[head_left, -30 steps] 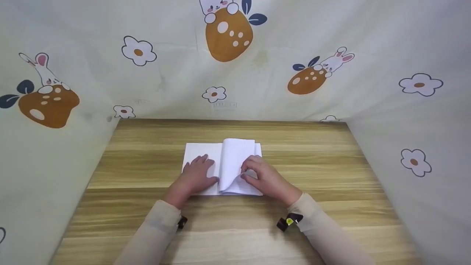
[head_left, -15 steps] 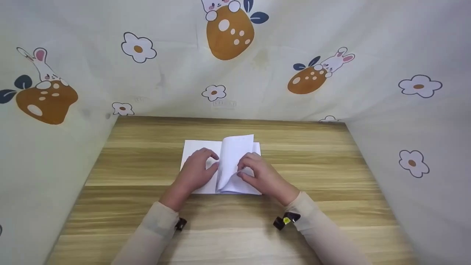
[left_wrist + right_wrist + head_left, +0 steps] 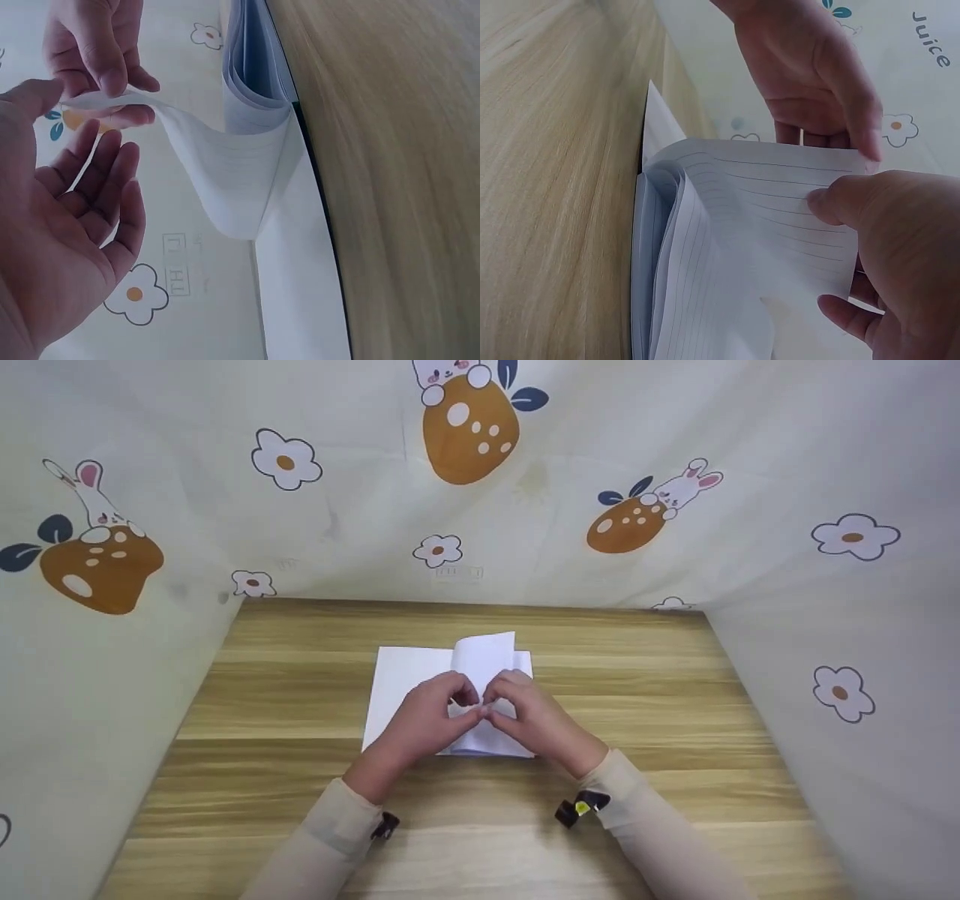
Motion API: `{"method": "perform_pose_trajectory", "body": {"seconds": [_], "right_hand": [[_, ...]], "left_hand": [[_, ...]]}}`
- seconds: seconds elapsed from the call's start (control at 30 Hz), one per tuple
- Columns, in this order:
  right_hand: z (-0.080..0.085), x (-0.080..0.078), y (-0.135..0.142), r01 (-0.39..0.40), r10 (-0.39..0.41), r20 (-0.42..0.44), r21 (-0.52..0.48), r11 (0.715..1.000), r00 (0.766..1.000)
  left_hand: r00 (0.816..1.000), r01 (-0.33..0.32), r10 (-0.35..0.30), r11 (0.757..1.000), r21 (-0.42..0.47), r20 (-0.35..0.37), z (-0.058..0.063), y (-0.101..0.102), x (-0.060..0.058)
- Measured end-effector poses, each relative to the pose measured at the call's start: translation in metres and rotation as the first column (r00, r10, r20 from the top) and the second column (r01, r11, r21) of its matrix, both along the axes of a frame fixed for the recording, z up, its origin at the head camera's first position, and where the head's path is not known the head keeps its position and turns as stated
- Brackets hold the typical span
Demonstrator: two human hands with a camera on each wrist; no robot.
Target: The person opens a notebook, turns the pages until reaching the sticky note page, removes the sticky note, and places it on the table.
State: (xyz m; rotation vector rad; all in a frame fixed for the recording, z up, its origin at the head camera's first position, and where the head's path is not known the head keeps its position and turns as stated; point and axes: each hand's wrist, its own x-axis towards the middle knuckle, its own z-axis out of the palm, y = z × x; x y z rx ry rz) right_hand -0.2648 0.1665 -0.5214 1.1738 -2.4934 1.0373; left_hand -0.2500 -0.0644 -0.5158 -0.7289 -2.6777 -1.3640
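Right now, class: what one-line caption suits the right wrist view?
Right hand and left hand at the edge of one lifted, lined page of an open notebook.

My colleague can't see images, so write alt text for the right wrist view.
The right hand pinches a raised, lined page of an open notebook, with the left hand at the page's corner. The notebook lies on a wood-grained table beside a pale backdrop printed with flowers.

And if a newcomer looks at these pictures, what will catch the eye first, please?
Probably the raised page of the open notebook on the table, where the left hand and right hand meet at its edge. Next, perhaps the orange-brown fruit printed on the pale backdrop, at the top centre of the head view.
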Motion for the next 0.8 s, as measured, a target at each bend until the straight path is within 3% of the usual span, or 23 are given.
{"method": "perform_pose_trajectory", "body": {"seconds": [0.27,0.43,0.63,0.8], "right_hand": [[-0.003,0.001,0.008,0.058,-0.059,0.052,0.013,0.998,0.997],[-0.004,0.003,0.017,0.127,-0.126,0.042,-0.021,0.992,0.991],[-0.011,0.003,0.028,0.222,-0.219,0.056,-0.064,0.973,0.974],[-0.017,0.003,0.034,0.268,-0.265,0.099,-0.018,0.963,0.959]], "left_hand": [[1.000,-0.015,0.015,0.999,-0.049,0.011,0.004,0.002,-0.005],[1.000,-0.006,0.007,0.999,-0.046,0.027,0.009,-0.005,-0.005],[0.997,0.017,-0.013,0.998,-0.056,0.072,0.014,-0.014,-0.004],[0.996,0.033,-0.027,0.997,-0.070,0.084,0.018,-0.021,-0.003]]}}
